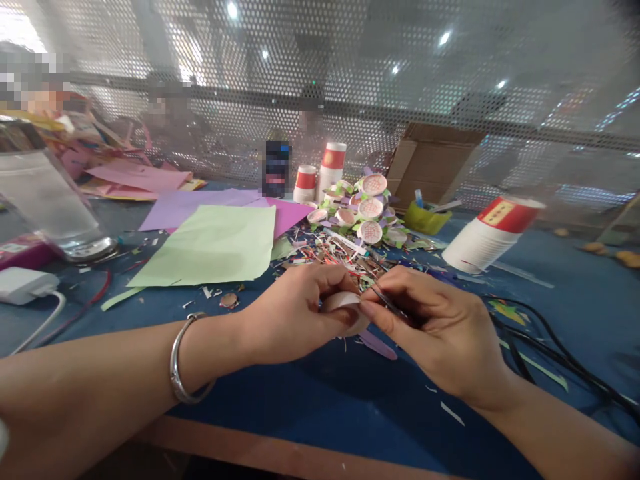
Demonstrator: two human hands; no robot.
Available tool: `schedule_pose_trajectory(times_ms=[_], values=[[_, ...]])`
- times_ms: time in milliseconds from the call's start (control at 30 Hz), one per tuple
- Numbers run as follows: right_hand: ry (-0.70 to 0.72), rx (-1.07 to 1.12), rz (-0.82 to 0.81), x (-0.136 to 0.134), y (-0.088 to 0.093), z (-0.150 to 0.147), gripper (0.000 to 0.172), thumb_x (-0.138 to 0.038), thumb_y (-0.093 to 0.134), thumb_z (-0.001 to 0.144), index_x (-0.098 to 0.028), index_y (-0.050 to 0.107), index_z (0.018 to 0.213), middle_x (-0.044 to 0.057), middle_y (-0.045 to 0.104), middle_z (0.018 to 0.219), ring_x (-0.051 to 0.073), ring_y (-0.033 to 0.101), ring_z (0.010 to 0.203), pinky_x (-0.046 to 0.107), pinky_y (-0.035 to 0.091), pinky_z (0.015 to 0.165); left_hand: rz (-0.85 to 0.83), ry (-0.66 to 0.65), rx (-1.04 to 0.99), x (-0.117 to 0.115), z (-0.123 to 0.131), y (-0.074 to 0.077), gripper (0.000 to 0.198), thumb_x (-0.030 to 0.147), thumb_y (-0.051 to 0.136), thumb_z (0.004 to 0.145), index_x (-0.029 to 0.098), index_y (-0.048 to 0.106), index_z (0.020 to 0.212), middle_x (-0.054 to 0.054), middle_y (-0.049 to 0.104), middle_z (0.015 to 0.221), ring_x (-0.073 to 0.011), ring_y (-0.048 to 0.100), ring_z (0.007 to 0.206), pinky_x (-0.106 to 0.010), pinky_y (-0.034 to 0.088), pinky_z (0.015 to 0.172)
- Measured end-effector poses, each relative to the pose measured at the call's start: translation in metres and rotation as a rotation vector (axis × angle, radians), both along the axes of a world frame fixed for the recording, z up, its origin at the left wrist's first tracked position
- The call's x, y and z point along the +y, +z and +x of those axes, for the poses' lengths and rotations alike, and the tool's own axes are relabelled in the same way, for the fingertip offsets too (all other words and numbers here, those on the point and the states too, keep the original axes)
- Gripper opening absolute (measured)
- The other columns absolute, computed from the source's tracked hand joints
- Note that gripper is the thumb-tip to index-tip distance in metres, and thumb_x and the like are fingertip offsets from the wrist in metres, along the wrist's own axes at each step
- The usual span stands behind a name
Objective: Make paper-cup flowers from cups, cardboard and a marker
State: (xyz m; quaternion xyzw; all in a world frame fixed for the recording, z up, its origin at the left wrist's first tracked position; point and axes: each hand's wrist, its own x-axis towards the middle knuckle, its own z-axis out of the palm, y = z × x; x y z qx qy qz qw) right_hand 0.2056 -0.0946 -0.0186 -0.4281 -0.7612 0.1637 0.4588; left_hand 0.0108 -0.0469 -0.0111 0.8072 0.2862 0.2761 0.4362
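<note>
In the head view my left hand is closed round a small, curved white paper piece, its far side partly hidden by my fingers. Close against it, my right hand pinches a slim dark metal tool; most of the tool is covered, so its exact kind does not show. The right thumb and fingertip meet the rim of the white piece. Just beyond both hands lies a heap of paper scraps, and a purple paper strip rests below them on the blue table.
Behind the scraps are piled cup-bottom paper flowers. Stacked paper cups lean at right, near black cables. Green paper, a glass of water and a white charger lie leftward. A perforated screen stands behind.
</note>
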Motion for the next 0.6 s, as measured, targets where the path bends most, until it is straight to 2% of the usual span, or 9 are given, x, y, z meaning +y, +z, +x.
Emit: schedule_pose_trajectory(times_ms=[100,200,267,333,400,500,600], values=[[0.013,0.074,-0.069,0.0009,0.0018,-0.0013,0.006,-0.016,0.069,0.088,-0.02,0.069,0.084,-0.001,0.063,0.076,0.012,0.058,0.065,0.021,0.048,0.057,0.063,0.037,0.026,-0.0008,-0.0003,-0.0013,0.009,0.024,0.06,0.087,0.017,0.065,0.088,0.002,0.061,0.077,-0.0112,0.052,0.068,-0.025,0.041,0.061],[0.025,0.137,-0.108,0.0006,0.0038,-0.0029,0.004,-0.018,0.071,0.087,-0.02,0.069,0.083,-0.002,0.062,0.071,0.01,0.057,0.062,0.018,0.048,0.054,0.168,0.101,0.059,-0.003,-0.0013,-0.0023,0.008,0.026,0.06,0.087,0.019,0.062,0.086,0.003,0.06,0.072,-0.0114,0.052,0.065,-0.025,0.039,0.06],[0.039,0.165,-0.128,-0.0002,0.0045,-0.0035,0.004,-0.019,0.071,0.086,-0.02,0.069,0.083,-0.003,0.061,0.071,0.009,0.057,0.061,0.017,0.048,0.055,0.275,0.127,0.082,-0.0047,-0.0024,-0.0024,0.004,0.021,0.059,0.085,0.019,0.061,0.087,0.003,0.06,0.072,-0.0115,0.052,0.065,-0.025,0.039,0.061],[0.04,0.175,-0.139,-0.0014,0.0044,-0.0035,0.003,-0.02,0.072,0.087,-0.021,0.069,0.085,-0.003,0.062,0.072,0.009,0.057,0.061,0.017,0.048,0.054,0.385,0.137,0.096,-0.006,-0.0031,-0.0015,0.011,0.014,0.059,0.081,0.018,0.062,0.091,0.001,0.063,0.077,-0.0126,0.056,0.07,-0.026,0.041,0.065],[0.015,0.173,-0.132,-0.0025,0.0036,-0.003,0.003,-0.021,0.072,0.087,-0.022,0.069,0.088,-0.003,0.062,0.073,0.008,0.056,0.059,0.017,0.047,0.052,0.416,0.142,0.079,-0.0068,-0.003,0.0002,0.015,0.011,0.059,0.079,0.017,0.063,0.092,0.001,0.064,0.08,-0.0126,0.056,0.072,-0.026,0.042,0.067],[-0.043,0.177,-0.12,-0.0021,0.0028,-0.0015,0.007,-0.025,0.074,0.087,-0.022,0.068,0.088,-0.005,0.058,0.068,0.007,0.05,0.052,0.017,0.043,0.046,0.219,0.144,0.006,-0.0063,-0.0011,0.0028,0.005,0.021,0.063,0.084,0.017,0.063,0.087,0.003,0.061,0.074,-0.0101,0.052,0.065,-0.024,0.04,0.06],[-0.089,0.179,-0.15,0.0009,0.0038,0.0015,0.011,-0.03,0.075,0.086,-0.021,0.068,0.088,-0.004,0.061,0.065,0.007,0.052,0.05,0.017,0.043,0.045,-0.059,0.11,-0.109,-0.0027,0.0009,0.0029,0.012,0.026,0.067,0.082,0.017,0.061,0.087,0.003,0.06,0.073,-0.01,0.053,0.065,-0.023,0.042,0.058]])
